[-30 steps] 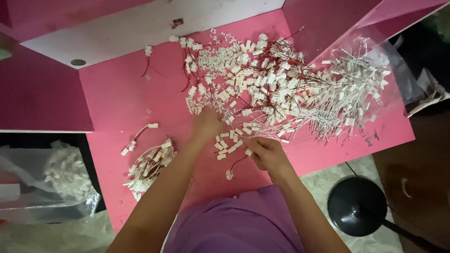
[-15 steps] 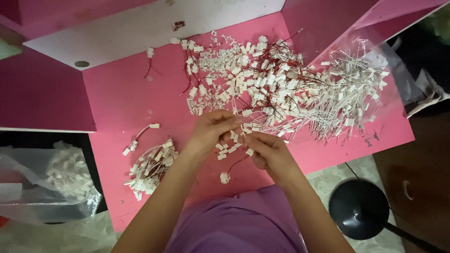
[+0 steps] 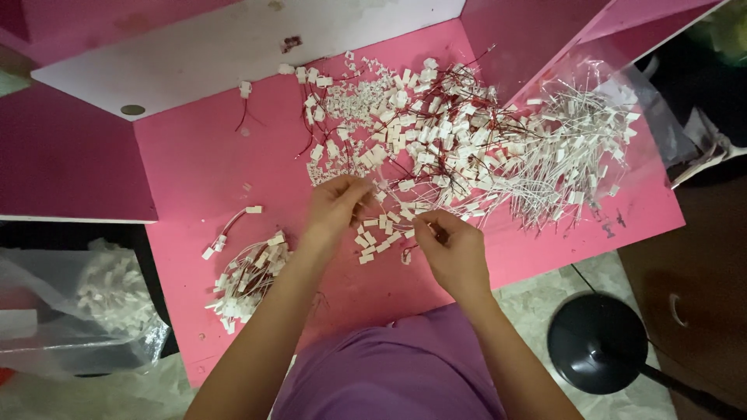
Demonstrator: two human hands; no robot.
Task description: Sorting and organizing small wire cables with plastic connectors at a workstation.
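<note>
On the pink table [image 3: 194, 163] lies a big heap of small white connectors with red wires [image 3: 420, 132]. My left hand [image 3: 334, 206] hovers at the heap's near edge, fingers pinched on a small white connector. My right hand [image 3: 451, 249] is just to its right, fingers curled and pinching a thin red wire. Between and below both hands sit several loose white connector pieces [image 3: 377, 237].
A small bundle of wired connectors [image 3: 249, 276] lies at the near left. White-wired connectors spill from a clear plastic bag [image 3: 591, 132] at the right. Another plastic bag of white parts [image 3: 101, 295] sits lower left, off the table. A black round stand base [image 3: 595, 342] is on the floor at right.
My left hand has drawn back from the heap toward my right hand, and the two now work close together over the loose pieces.
</note>
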